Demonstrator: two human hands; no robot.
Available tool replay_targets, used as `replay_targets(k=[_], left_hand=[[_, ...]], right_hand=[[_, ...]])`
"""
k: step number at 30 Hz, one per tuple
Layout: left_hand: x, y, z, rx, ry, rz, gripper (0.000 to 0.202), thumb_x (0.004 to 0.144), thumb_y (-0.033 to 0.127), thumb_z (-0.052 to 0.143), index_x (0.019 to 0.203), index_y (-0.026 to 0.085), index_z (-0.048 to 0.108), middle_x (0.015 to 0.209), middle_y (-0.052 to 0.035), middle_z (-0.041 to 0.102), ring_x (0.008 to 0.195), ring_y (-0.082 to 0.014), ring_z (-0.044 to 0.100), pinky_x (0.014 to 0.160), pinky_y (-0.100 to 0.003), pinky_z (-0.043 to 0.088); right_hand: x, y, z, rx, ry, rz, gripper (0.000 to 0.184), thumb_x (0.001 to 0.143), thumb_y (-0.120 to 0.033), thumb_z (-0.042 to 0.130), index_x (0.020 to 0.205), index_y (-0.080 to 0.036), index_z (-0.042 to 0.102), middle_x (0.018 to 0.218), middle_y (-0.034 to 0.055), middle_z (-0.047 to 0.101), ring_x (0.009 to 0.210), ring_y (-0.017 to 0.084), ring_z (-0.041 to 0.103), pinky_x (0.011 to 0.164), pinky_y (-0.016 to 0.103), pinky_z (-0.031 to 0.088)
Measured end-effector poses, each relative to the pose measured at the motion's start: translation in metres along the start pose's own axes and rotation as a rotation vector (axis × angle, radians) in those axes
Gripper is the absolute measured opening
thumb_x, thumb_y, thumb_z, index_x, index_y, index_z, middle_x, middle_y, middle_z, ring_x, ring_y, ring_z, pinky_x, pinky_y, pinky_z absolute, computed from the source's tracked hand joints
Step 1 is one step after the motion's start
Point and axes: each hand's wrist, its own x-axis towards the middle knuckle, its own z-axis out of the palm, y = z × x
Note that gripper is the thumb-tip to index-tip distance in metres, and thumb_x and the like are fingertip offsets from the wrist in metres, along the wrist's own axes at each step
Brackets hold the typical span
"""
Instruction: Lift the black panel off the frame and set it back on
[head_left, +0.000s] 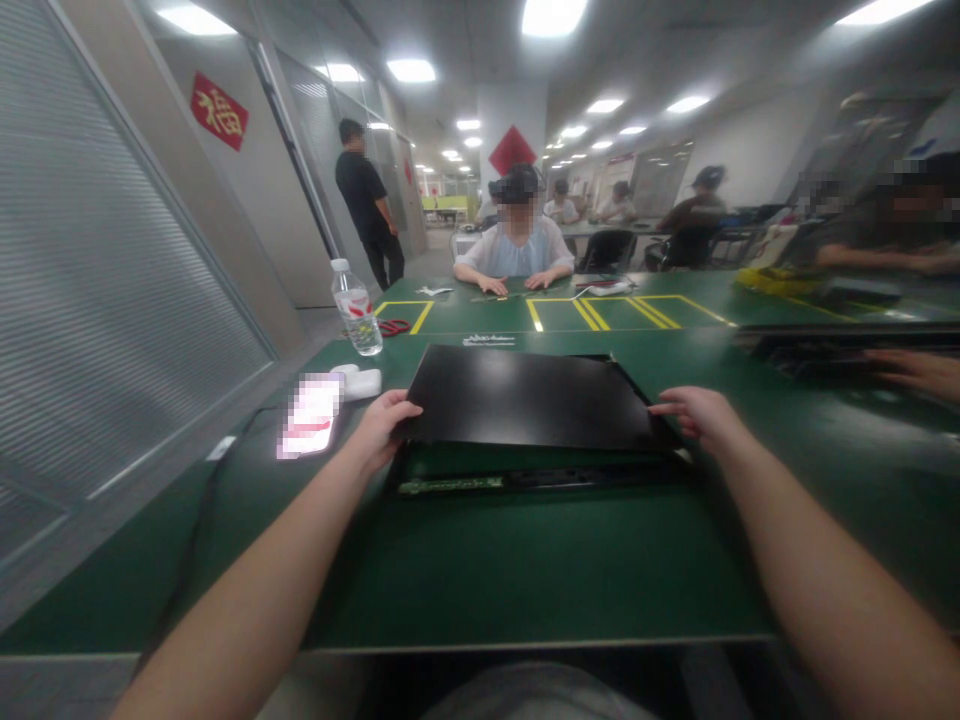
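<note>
A flat black panel (525,395), like the cover of a laptop, lies on the green table (525,570) in front of me. Its near edge is lifted off a black base (525,480) whose green circuit board shows underneath. My left hand (382,425) grips the panel's near left corner, fingers curled over the edge. My right hand (697,412) holds the near right corner, fingers on top of the panel.
A phone (309,418) and a white object (360,383) lie to the left, with a water bottle (356,308) and red scissors (391,327) beyond. A person (517,250) sits opposite. Another person's hand (915,372) rests by a black device at right.
</note>
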Motion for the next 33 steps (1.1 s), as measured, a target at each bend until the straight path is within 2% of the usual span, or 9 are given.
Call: replay_targets(k=[6, 11, 17, 21, 26, 30, 33], left_hand=[[0.0, -0.002, 0.001, 0.03, 0.013, -0.025, 0.034, 0.048, 0.009, 0.075, 0.08, 0.015, 0.064, 0.065, -0.0018, 0.069, 0.055, -0.0147, 0.062, 0.053, -0.023, 0.048], [0.001, -0.003, 0.001, 0.046, 0.023, -0.043, 0.034, 0.047, 0.01, 0.074, 0.079, 0.016, 0.063, 0.064, -0.0008, 0.069, 0.055, -0.0154, 0.062, 0.053, -0.024, 0.048], [-0.001, -0.002, 0.0, 0.072, 0.02, -0.053, 0.035, 0.047, 0.01, 0.074, 0.079, 0.016, 0.063, 0.065, -0.0013, 0.069, 0.055, -0.0162, 0.062, 0.053, -0.025, 0.048], [-0.002, -0.001, 0.001, 0.079, 0.012, -0.059, 0.036, 0.047, 0.01, 0.074, 0.08, 0.017, 0.062, 0.065, -0.001, 0.069, 0.055, -0.0166, 0.062, 0.052, -0.025, 0.048], [-0.002, -0.003, 0.002, 0.091, -0.01, -0.061, 0.038, 0.046, 0.011, 0.072, 0.082, 0.016, 0.063, 0.065, -0.0002, 0.069, 0.056, -0.0169, 0.063, 0.052, -0.025, 0.047], [-0.001, -0.003, 0.002, 0.069, -0.003, -0.076, 0.031, 0.05, 0.01, 0.068, 0.08, 0.016, 0.065, 0.065, 0.0001, 0.069, 0.057, -0.0177, 0.064, 0.053, -0.026, 0.05], [0.001, -0.002, 0.003, -0.021, -0.007, -0.148, 0.016, 0.06, 0.015, 0.065, 0.076, 0.017, 0.067, 0.065, -0.0025, 0.07, 0.059, -0.0199, 0.066, 0.054, -0.028, 0.052]], right_hand=[[0.001, 0.002, 0.0, -0.071, 0.028, -0.052, 0.013, 0.074, -0.017, 0.072, 0.086, -0.017, 0.066, 0.069, 0.0126, 0.074, 0.036, 0.006, 0.028, 0.031, 0.02, 0.023], [-0.006, -0.001, 0.003, -0.195, 0.048, -0.101, 0.005, 0.072, -0.016, 0.069, 0.076, -0.018, 0.067, 0.069, 0.0093, 0.074, 0.036, 0.006, 0.031, 0.033, 0.021, 0.025], [-0.014, -0.003, 0.006, -0.396, 0.099, -0.192, 0.003, 0.074, -0.019, 0.067, 0.073, -0.018, 0.07, 0.072, 0.0074, 0.074, 0.044, 0.011, 0.047, 0.038, 0.023, 0.031], [-0.011, 0.0, 0.004, -0.472, 0.102, -0.231, 0.004, 0.072, -0.02, 0.067, 0.073, -0.019, 0.071, 0.073, 0.0073, 0.075, 0.06, 0.018, 0.061, 0.046, 0.024, 0.038], [-0.003, 0.004, 0.003, -0.584, 0.119, -0.257, 0.007, 0.071, -0.022, 0.066, 0.073, -0.02, 0.073, 0.076, 0.0066, 0.076, 0.071, 0.021, 0.066, 0.057, 0.027, 0.043], [0.0, 0.004, 0.003, -0.68, 0.125, -0.255, 0.012, 0.073, -0.024, 0.064, 0.076, -0.02, 0.074, 0.078, 0.0061, 0.076, 0.076, 0.023, 0.067, 0.061, 0.029, 0.043], [-0.001, 0.003, 0.003, -0.693, 0.116, -0.262, 0.014, 0.073, -0.025, 0.063, 0.077, -0.02, 0.075, 0.079, 0.0065, 0.076, 0.075, 0.023, 0.067, 0.061, 0.029, 0.043]])
